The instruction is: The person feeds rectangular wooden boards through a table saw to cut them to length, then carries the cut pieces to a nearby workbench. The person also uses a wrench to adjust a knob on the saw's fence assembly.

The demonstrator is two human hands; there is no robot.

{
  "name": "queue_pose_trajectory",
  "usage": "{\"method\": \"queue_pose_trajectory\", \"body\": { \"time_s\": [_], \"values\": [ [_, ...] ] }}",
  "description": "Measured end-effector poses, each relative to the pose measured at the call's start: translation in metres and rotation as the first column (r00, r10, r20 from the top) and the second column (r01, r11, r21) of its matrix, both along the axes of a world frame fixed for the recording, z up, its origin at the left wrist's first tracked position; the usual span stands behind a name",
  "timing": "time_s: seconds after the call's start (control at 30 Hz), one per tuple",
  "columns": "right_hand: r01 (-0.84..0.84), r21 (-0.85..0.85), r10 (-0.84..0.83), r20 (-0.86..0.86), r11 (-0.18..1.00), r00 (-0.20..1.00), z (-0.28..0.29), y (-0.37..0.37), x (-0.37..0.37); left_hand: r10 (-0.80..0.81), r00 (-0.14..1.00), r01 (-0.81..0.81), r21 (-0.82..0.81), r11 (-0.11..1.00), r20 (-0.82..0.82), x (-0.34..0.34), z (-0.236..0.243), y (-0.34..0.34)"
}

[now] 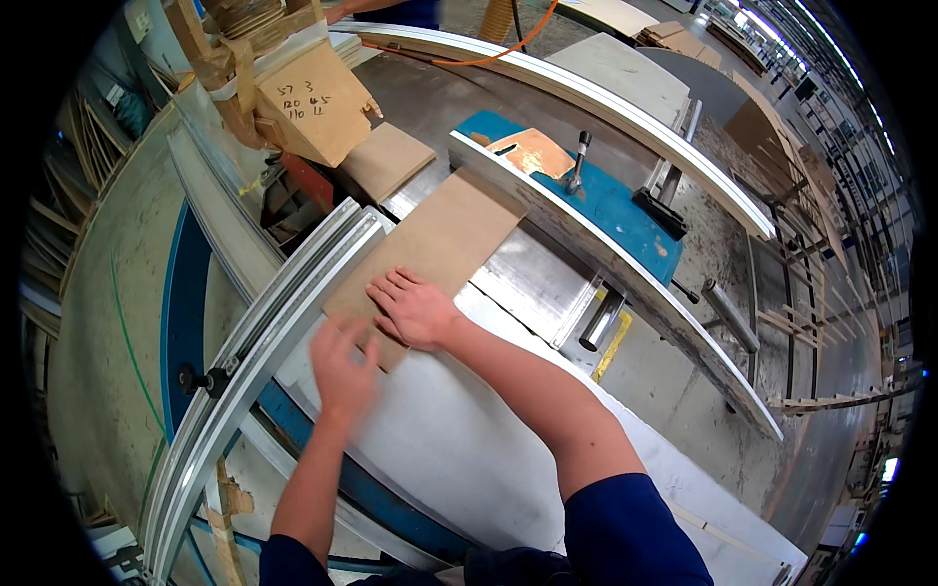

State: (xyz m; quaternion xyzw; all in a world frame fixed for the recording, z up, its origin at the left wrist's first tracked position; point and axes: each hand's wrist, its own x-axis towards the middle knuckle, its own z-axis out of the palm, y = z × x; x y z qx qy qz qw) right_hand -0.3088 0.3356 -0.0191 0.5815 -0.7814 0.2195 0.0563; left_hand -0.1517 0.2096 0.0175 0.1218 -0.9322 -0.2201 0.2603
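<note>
A brown rectangular board [454, 230] lies on the metal machine table [430, 430], between a silver rail [264, 342] on the left and a long straight fence [635, 273]. My right hand [415, 311] rests flat on the board's near part, fingers extended. My left hand [342, 371] is at the board's near left corner, blurred by motion, fingers apart; whether it touches the board cannot be made out.
Stacked brown panels [308, 103] and a smaller board pile [386, 161] sit beyond. A blue plate [625, 225] with a lever lies past the fence. An orange hose [489, 61], another person's arm [337, 12] and racks [811, 293] are farther off.
</note>
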Motion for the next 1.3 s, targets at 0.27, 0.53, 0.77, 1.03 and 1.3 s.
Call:
{"method": "queue_pose_trajectory", "body": {
  "time_s": [0.27, 0.53, 0.77, 1.03, 1.3],
  "values": [
    [-0.118, -0.018, 0.119, 0.009, 0.993, 0.993, -0.004, -0.008, -0.009, 0.301, 0.953, -0.271, -0.359, 0.893, 0.028, -0.068, -0.004, -0.049],
    [-0.134, 0.004, 0.134, 0.015, 0.991, 0.991, 0.001, -0.008, 0.001, 0.316, 0.943, -0.252, -0.391, 0.885, 0.108, -0.072, -0.003, -0.048],
    [-0.215, -0.009, 0.215, 0.067, 0.977, 0.974, -0.001, -0.030, 0.038, 0.231, 0.949, -0.149, -0.340, 0.929, 0.215, -0.073, 0.006, -0.066],
    [-0.305, -0.087, 0.316, 0.180, 0.948, 0.932, -0.012, -0.048, 0.080, 0.171, 0.957, -0.081, -0.351, 0.933, 0.234, -0.071, 0.004, -0.071],
    [-0.026, -0.172, 0.033, 0.037, 0.985, 0.999, -0.004, -0.015, 0.028, 0.189, 0.963, -0.106, -0.380, 0.919, 0.190, -0.074, 0.001, -0.071]
  ]
}}
